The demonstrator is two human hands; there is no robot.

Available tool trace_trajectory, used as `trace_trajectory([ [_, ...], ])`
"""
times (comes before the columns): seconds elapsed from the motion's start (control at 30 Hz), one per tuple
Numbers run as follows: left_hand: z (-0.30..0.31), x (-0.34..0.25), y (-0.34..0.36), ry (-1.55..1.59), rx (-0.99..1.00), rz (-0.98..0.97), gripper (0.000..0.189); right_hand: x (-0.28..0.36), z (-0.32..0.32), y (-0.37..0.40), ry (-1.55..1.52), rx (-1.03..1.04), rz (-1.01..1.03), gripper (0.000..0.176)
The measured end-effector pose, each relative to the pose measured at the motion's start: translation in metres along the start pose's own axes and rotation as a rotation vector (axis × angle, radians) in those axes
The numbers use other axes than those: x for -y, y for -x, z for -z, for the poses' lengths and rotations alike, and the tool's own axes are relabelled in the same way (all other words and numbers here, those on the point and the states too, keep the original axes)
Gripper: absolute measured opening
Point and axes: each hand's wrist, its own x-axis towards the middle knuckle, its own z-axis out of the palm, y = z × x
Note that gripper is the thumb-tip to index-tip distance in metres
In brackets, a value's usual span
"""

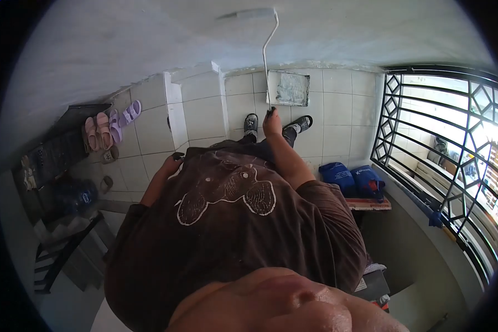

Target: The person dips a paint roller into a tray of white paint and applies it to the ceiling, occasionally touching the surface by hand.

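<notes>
My right hand [271, 123] is closed around the dark handle of a paint roller [267, 51], arm stretched forward. The roller's thin white frame runs up to its pale cover, which is at the white wall [149, 39]. Below it on the tiled floor lies a paint tray [291, 88] smeared with whitish paint, partly overlapped by the roller frame. My left hand [171, 165] hangs low beside my brown shirt; its fingers are dark-tipped and mostly hidden, so I cannot tell whether it holds anything.
White ledges [175, 110] step out from the wall at left, near pink and lilac sandals [128, 113]. A black metal grille [442, 127] stands at right. Blue bags [337, 176] sit on a board beside me. A dark stair railing [66, 257] is at lower left.
</notes>
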Motion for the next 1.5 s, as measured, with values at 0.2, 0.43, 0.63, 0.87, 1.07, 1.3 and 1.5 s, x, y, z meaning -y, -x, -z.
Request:
trace_trajectory([
  [0.2, -0.015, 0.014, 0.002, 0.094, 0.044, 0.005, 0.035, -0.038, -0.01, 0.028, 0.079, 0.087, -0.041, 0.037],
  [0.43, -0.012, -0.008, 0.0, 0.027, 0.068, -0.026, 0.038, -0.021, 0.01, 0.045, 0.013, 0.042, 0.005, 0.035],
  [0.63, -0.022, 0.013, -0.038, 0.124, 0.091, -0.07, 0.036, 0.031, 0.028, 0.051, -0.127, -0.097, 0.134, 0.031],
  [0.87, -0.018, -0.009, -0.041, 0.078, 0.083, -0.092, 0.034, 0.098, 0.059, 0.014, -0.302, -0.314, 0.353, 0.029],
  [1.07, -0.016, -0.005, -0.034, 0.071, 0.043, -0.101, 0.036, 0.103, 0.056, -0.013, -0.242, -0.259, 0.317, 0.044],
  [1.3, -0.022, 0.011, -0.011, 0.12, 0.035, -0.057, 0.04, 0.037, 0.014, -0.007, -0.116, -0.051, 0.099, 0.041],
  [1.5, -0.031, 0.029, -0.004, 0.158, 0.073, 0.008, 0.038, -0.021, 0.012, 0.027, 0.083, 0.127, -0.085, 0.039],
])
